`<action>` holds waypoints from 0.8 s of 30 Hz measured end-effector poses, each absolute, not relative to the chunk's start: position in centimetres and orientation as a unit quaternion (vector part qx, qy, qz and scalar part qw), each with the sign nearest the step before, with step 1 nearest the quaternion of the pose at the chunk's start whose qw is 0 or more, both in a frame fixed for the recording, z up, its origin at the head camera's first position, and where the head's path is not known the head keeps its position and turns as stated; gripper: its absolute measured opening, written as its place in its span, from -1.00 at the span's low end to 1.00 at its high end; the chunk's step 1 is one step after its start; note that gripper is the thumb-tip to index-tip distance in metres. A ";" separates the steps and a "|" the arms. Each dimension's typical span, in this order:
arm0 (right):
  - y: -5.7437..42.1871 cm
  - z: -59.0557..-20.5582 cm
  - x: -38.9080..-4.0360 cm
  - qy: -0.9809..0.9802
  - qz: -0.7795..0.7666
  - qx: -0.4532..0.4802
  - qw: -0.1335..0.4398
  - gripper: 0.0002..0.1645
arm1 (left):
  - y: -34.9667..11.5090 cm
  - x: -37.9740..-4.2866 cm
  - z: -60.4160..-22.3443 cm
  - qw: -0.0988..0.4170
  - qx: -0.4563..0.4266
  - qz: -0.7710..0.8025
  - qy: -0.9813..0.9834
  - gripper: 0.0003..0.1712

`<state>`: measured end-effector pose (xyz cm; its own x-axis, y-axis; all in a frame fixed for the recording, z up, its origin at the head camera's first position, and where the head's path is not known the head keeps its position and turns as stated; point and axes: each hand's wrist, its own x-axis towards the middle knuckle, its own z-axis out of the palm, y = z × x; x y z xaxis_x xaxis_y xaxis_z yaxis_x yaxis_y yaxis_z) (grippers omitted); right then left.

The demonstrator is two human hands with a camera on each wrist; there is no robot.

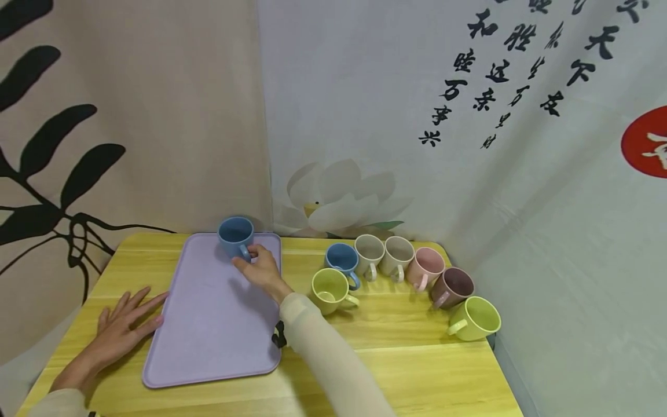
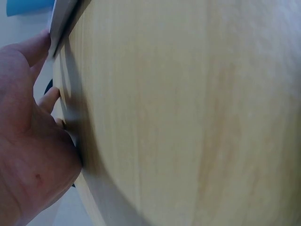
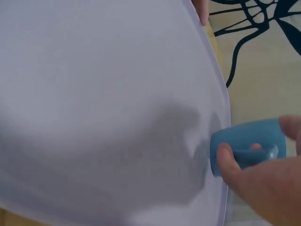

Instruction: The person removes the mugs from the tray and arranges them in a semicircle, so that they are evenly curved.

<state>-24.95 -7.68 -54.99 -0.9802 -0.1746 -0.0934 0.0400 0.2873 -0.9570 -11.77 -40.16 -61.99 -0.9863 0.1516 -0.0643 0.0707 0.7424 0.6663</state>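
A blue mug (image 1: 232, 233) is upright over the far end of a lilac tray (image 1: 213, 330). My right hand (image 1: 262, 269) grips it by the handle, which faces toward me and to the right. In the right wrist view, the thumb and fingers close round the handle of the mug (image 3: 249, 134); whether its base touches the tray cannot be told. My left hand (image 1: 122, 327) lies at the tray's left edge with fingers extended. The left wrist view shows fingertips of that hand (image 2: 33, 127) against the tray's rim.
Right of the tray, several mugs stand in a curved row: blue (image 1: 341, 258), two off-white (image 1: 369, 252), pink (image 1: 425, 265), mauve (image 1: 452, 286) and yellow-green (image 1: 475, 318). Another yellow-green mug (image 1: 329, 289) stands before the blue one. Curtains (image 1: 333, 116) hang behind the wooden table (image 1: 411, 370).
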 end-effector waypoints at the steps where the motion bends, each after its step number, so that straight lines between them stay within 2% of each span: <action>1: -7.6 -55.2 -25.0 0.801 -0.592 -0.040 0.080 -0.49 | -40.2 -11.8 -62.0 0.059 0.060 0.355 0.931 -0.19; 3: -7.5 -56.1 -25.4 0.809 -0.585 -0.036 0.056 -0.58 | -40.1 -11.8 -62.1 0.060 0.059 0.354 0.931 -0.19; 7: -7.9 -62.6 -28.6 0.829 -0.555 -0.057 -0.041 -0.78 | -40.0 -11.9 -62.2 0.063 0.056 0.352 0.932 -0.18; 10: -8.1 -66.1 -29.8 0.841 -0.529 -0.062 -0.093 -0.77 | -39.9 -12.0 -62.1 0.066 0.053 0.350 0.933 -0.17; 13: -7.4 -64.1 -28.1 0.838 -0.539 -0.057 -0.073 -0.76 | -39.9 -12.0 -62.0 0.067 0.053 0.350 0.933 -0.17; 18: -5.9 -57.3 -23.2 0.808 -0.587 -0.047 -0.018 -0.79 | -40.0 -11.9 -62.0 0.065 0.057 0.352 0.932 -0.18; 24: -4.6 -55.6 -20.7 0.785 -0.616 -0.062 0.014 -0.84 | -40.1 -11.8 -62.0 0.061 0.061 0.356 0.931 -0.19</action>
<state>-20.72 -4.59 -55.60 -0.9919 -0.1148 0.0549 -0.0806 0.2322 -0.9693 -11.81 -40.08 -61.98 -0.9853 0.1564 -0.0693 0.0704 0.7396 0.6694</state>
